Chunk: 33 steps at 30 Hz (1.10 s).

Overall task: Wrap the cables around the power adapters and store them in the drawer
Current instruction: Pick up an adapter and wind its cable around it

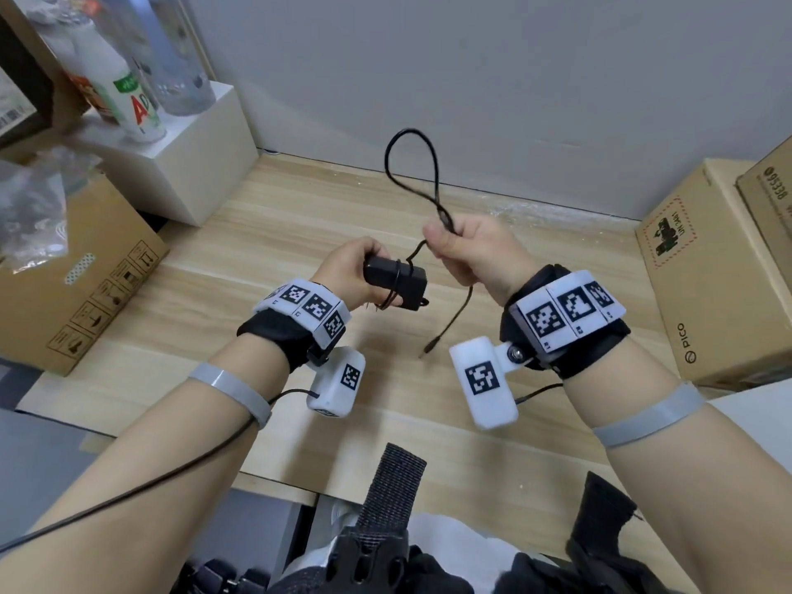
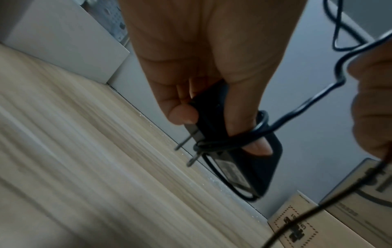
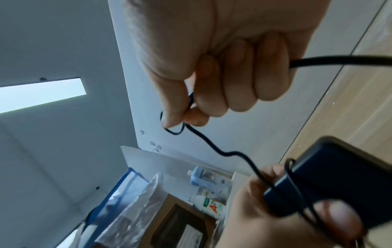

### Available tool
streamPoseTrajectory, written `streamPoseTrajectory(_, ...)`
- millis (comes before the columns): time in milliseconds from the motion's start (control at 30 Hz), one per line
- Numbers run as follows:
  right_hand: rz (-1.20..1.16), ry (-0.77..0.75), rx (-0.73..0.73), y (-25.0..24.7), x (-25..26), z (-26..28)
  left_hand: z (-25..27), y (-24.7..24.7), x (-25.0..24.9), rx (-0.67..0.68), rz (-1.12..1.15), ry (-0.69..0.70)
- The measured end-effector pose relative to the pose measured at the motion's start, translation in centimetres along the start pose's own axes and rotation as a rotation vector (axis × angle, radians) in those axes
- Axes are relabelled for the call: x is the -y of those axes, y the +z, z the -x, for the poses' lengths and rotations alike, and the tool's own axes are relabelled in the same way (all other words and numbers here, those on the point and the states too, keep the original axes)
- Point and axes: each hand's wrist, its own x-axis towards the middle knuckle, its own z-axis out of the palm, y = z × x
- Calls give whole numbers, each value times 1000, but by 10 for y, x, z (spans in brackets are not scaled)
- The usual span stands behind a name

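My left hand (image 1: 349, 267) grips a black power adapter (image 1: 396, 281) above the wooden table, thumb on its side. In the left wrist view the adapter (image 2: 250, 164) shows two metal prongs and a couple of cable turns round its body. My right hand (image 1: 469, 246) pinches the thin black cable (image 1: 411, 165) just to the right and a little higher. A loop of cable stands up above that fist, and the loose end with its plug (image 1: 430, 347) hangs below. In the right wrist view the cable (image 3: 212, 142) runs from my fingers down to the adapter (image 3: 335, 182). No drawer is in view.
The wooden table (image 1: 257, 250) meets a grey wall at the back. Cardboard boxes (image 1: 703, 272) stand at the right edge. At the left are a brown carton (image 1: 98, 285) and a white box (image 1: 201, 152) carrying bottles and plastic bags.
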Motion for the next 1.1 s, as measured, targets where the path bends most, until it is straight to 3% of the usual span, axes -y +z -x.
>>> streamPoseTrajectory(100,17,11,-194,-7,-10,-11,1,-1,-2,139,-71,27)
streamPoseTrajectory(233,26,61,-349,-18,-28,-18,7,-8,-10,296,-68,103)
streamPoseTrajectory(367,99,123,-381,-21,-41,-20,11,-17,-19,470,179,120)
streamPoseTrajectory(467,111,191,-345,-15,-44,-20,10,-14,-25,525,401,134)
streamPoseTrajectory(633,248,400,-329,-3,-41,-20,9,-2,-29,421,682,143)
streamPoseTrajectory(867,435,347,-248,1,-43,-16,13,9,-34,414,906,81)
streamPoseTrajectory(1100,399,220,-3,10,-31,-2,3,3,-39,47,928,-111)
